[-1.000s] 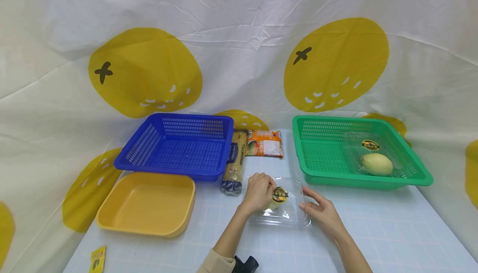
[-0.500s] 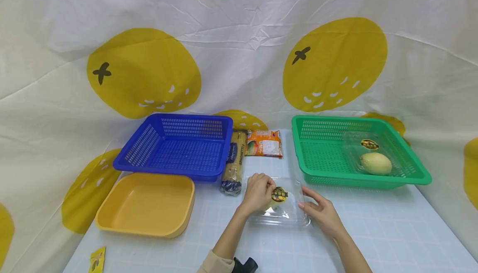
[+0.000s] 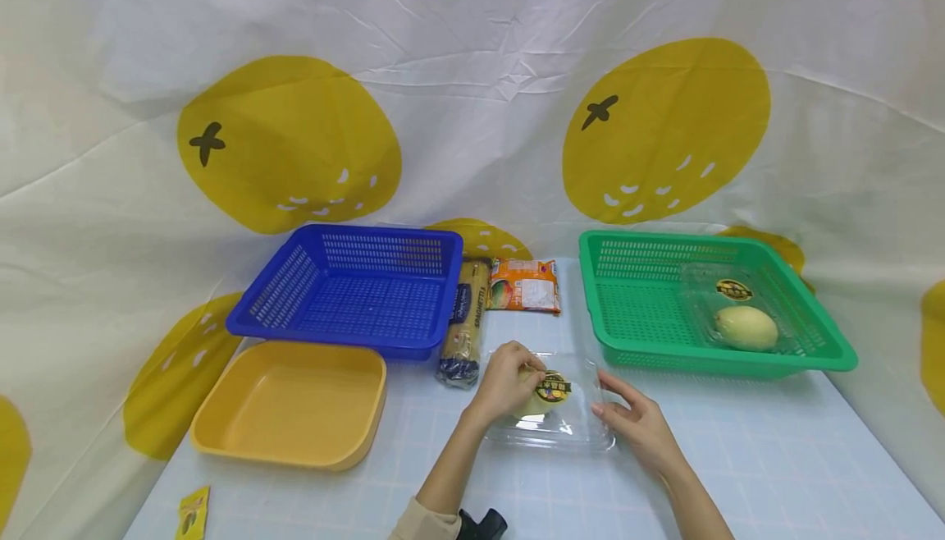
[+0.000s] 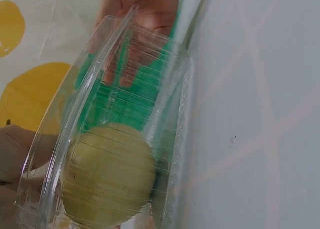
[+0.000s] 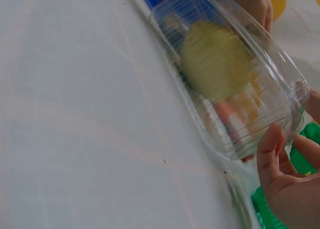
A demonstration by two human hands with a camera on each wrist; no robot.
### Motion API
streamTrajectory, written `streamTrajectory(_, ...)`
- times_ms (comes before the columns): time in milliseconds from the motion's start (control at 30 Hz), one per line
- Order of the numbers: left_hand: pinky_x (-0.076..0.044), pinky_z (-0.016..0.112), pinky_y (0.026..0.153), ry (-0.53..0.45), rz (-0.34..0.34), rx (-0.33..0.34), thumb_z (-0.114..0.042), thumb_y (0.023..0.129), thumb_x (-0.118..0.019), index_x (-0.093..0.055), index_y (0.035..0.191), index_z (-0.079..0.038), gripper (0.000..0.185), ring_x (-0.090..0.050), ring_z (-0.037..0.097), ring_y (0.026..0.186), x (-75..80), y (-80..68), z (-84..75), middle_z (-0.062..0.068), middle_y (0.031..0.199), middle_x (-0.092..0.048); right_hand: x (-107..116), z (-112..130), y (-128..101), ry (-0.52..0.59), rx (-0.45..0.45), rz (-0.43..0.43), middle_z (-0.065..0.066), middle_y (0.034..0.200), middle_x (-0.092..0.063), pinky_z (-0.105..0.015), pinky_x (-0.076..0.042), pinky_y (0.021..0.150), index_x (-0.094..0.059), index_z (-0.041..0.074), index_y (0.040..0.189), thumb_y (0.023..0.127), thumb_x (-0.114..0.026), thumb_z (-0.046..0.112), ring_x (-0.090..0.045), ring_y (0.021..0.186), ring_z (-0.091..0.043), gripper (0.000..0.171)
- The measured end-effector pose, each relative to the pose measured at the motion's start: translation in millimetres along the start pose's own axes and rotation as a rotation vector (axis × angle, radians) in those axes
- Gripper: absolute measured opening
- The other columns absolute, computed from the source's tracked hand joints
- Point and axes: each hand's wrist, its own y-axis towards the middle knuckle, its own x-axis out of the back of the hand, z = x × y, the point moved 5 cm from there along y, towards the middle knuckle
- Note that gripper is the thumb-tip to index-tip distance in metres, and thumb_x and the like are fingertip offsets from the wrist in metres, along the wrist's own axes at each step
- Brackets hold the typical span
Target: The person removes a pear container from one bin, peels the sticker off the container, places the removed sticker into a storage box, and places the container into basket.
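"How are the hands placed?"

"The right hand (image 3: 638, 425) grips the clear box (image 3: 579, 421) by its right edge, thumb and fingers at the rim. The left hand (image 3: 508, 384) bends its fingers over the top, by the round label (image 3: 554, 387). Whether it pinches that or only touches it, I can't tell."

"And the clear box itself?"

"Flat on the desk (image 3: 782, 458), near the middle. It's thin, glossy plastic with ribbed sides, and a pale, rounded fruit (image 5: 215, 61) shows through."

"What crowds its edges?"

"The spaghetti pack (image 3: 465, 322), long and film-wrapped, lies just beside the far left corner. The green basket (image 3: 631, 302) stands near the far right one. Behind, well apart, is the crinkled orange packet (image 3: 526, 286)."

"Where's the room?"

"A strip of desk separates the clear box from the smooth, round-cornered yellow tub (image 3: 288, 400). A wider stretch runs from the right hand to the slanting right edge."

"And the blue basket (image 3: 369, 310)?"

"Slotted plastic like the green basket, standing directly behind the yellow tub."
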Motion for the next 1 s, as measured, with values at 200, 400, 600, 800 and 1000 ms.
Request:
streamTrajectory(200, -0.043, 0.027, 0.078, 0.046, -0.004, -0.023, -0.004, 0.076, -0.071, -0.072, 0.078, -0.009, 0.005, -0.055, 0.016, 0.08, -1.9, 0.4, -1.1, 0.001, 0.078, -0.061, 0.3, -1.1, -0.4, -0.008, -0.003, -0.006, -0.029, 0.136, -0.038, -0.021, -0.052, 0.069, -0.037, -0.011, 0.137, 0.085, -0.065, 0.001, -0.063, 0.089, -0.006, 0.061)
streamTrajectory(400, -0.043, 0.029, 0.083, 0.118, 0.0, -0.07, -0.006, 0.079, -0.069, -0.069, 0.076, -0.009, 0.005, -0.056, 0.017, 0.081, -3.4, 0.8, -3.3, 0.001, 0.078, -0.062, 0.6, 0.4, 0.4, -0.007, 0.012, -0.005, -0.026, 0.136, -0.041, -0.019, -0.052, 0.072, -0.038, -0.01, 0.137, 0.085, -0.066, 0.001, -0.064, 0.095, -0.011, 0.06)
streamTrajectory(600, -0.042, 0.028, 0.081, 0.129, 0.035, -0.099, -0.005, 0.08, -0.067, -0.068, 0.078, -0.009, 0.005, -0.053, 0.016, 0.079, -3.2, 1.1, -3.2, 0.001, 0.079, -0.061, 0.2, 1.0, 1.1, 0.025, 0.026, 0.011, 0.013, 0.124, -0.053, -0.02, -0.053, 0.071, -0.037, -0.01, 0.137, 0.086, -0.065, 0.002, -0.064, 0.094, -0.011, 0.06)
streamTrajectory(800, -0.043, 0.027, 0.078, 0.075, 0.07, -0.118, -0.005, 0.082, -0.065, -0.065, 0.079, -0.007, 0.004, -0.053, 0.016, 0.078, -3.4, 1.7, -0.9, 0.002, 0.079, -0.059, -1.0, 2.8, 0.0, 0.052, 0.046, 0.029, 0.018, 0.12, -0.053, -0.02, -0.053, 0.069, -0.033, -0.013, 0.138, 0.087, -0.064, 0.002, -0.063, 0.091, -0.007, 0.061)
streamTrajectory(1000, -0.044, 0.026, 0.077, 0.004, 0.083, -0.105, -0.003, 0.082, -0.064, -0.065, 0.079, -0.006, 0.004, -0.054, 0.014, 0.078, -4.8, 1.4, 1.9, 0.002, 0.079, -0.059, -0.9, 2.2, -1.2, 0.059, 0.037, 0.029, 0.008, 0.124, -0.052, -0.021, -0.053, 0.069, -0.032, -0.013, 0.138, 0.087, -0.063, 0.002, -0.063, 0.093, -0.009, 0.062)
